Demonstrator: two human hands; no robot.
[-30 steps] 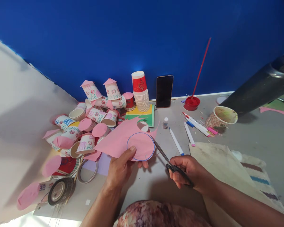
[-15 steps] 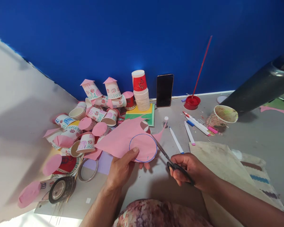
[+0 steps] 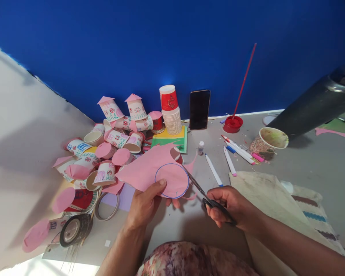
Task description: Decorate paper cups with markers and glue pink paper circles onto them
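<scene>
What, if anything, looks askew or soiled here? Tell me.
The decorated cups at left lie jumbled, many on their sides rather than standing; the patterned cup at right has yellow-green smears inside.

Two bare hands at work, low in view.
The bare left hand (image 3: 149, 197) points up and inward, thumb on top, fingertips showing beyond it. The bare right hand (image 3: 225, 207) sits with fingers curled, its forearm slanting in from lower right.
</scene>
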